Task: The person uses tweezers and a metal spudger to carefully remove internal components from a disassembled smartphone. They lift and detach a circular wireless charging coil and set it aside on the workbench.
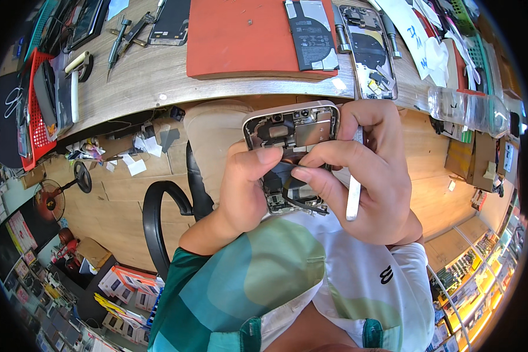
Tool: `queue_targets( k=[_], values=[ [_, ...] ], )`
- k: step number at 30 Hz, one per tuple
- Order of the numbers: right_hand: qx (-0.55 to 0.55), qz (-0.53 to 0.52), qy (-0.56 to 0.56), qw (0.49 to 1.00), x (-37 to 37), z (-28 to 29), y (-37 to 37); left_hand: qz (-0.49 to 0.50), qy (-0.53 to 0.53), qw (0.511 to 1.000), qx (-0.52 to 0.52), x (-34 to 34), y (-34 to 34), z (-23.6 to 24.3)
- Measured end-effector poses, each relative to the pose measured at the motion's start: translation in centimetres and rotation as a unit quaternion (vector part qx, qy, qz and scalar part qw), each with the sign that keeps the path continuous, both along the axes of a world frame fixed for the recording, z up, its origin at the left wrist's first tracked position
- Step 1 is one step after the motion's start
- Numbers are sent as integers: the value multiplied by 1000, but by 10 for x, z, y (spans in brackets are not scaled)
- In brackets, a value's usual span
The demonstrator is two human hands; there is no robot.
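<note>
An opened smartphone [318,134], its back off and inner parts bare, is held up in front of my chest. My left hand [244,182] grips its left side, the thumb pressing on the inside. On the right, my right hand [375,170] is closed, with thumb and index fingertips pinched together over the phone's middle; whatever lies between those tips is hidden. A flat silver metal tool [354,196] is tucked within this right hand, its broad end pointing down. A thin black strip [304,203] lies loose across the phone's lower part.
Beyond the phone, a red-orange block [234,41] sits on the workbench [152,82] with a phone battery [312,36] on it. Another opened phone [369,53] lies right of it. A screwdriver [116,50] lies left. A clear plastic bottle [469,110] juts over the right edge.
</note>
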State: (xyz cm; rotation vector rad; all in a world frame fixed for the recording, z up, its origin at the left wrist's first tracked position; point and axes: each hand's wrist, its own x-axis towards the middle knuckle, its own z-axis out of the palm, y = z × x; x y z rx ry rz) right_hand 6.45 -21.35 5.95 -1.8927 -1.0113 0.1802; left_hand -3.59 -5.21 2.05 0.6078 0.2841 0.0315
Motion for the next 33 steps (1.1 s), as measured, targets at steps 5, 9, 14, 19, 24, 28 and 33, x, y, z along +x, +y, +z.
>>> queue_targets(
  k=[5, 9, 14, 19, 24, 28, 33],
  values=[
    [-7, 8, 44, 999, 1, 1, -2, -14, -25, 999, -39, -1, 3, -5],
    [-10, 19, 49, 999, 5, 1, -2, -17, -16, 999, -32, 1, 2, -5],
    [-9, 30, 61, 998, 9, 2, -2, -12, -1, 999, -40, 0, 0, -5],
    [-4, 14, 61, 998, 5, -2, -1, -12, -3, 999, -46, 2, 0, -2],
    [-24, -4, -31, 999, -1, 3, 7, -27, -7, 1000, -6, 2, 0, -10],
    [-39, 6, -61, 997, 0, 2, 8, -25, -10, 999, 35, 2, -4, -17],
    [-43, 14, -53, 998, 1, 2, 10, -26, -12, 998, 64, 1, -6, -21]
  ],
)
